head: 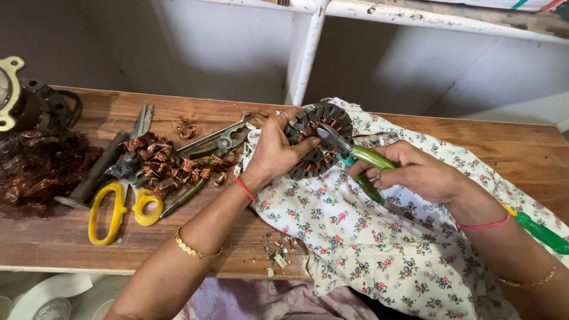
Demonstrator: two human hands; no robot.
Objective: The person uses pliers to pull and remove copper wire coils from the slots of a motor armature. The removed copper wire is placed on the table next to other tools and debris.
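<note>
The left hand (274, 151) grips the round motor core (317, 141), fingers closed on its rim, tilting it over the flowered cloth (379, 237) near the desk's (521, 154) back edge — steadied so the right hand's (415, 172) green-handled pliers (349, 155) reach its copper.

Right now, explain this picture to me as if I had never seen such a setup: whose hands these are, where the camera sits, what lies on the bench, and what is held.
One picture, taken by a camera worn on the person's head, looking down at their own bare hands over a wooden bench. The left hand grips a round motor stator with copper windings, resting on a floral cloth. The right hand holds green-handled pliers, their tips at the windings. To the left lie yellow-handled scissors, a heap of cut copper wire pieces, a second pair of pliers and a dark tangle of wire. A green screwdriver handle shows at the right.
</note>
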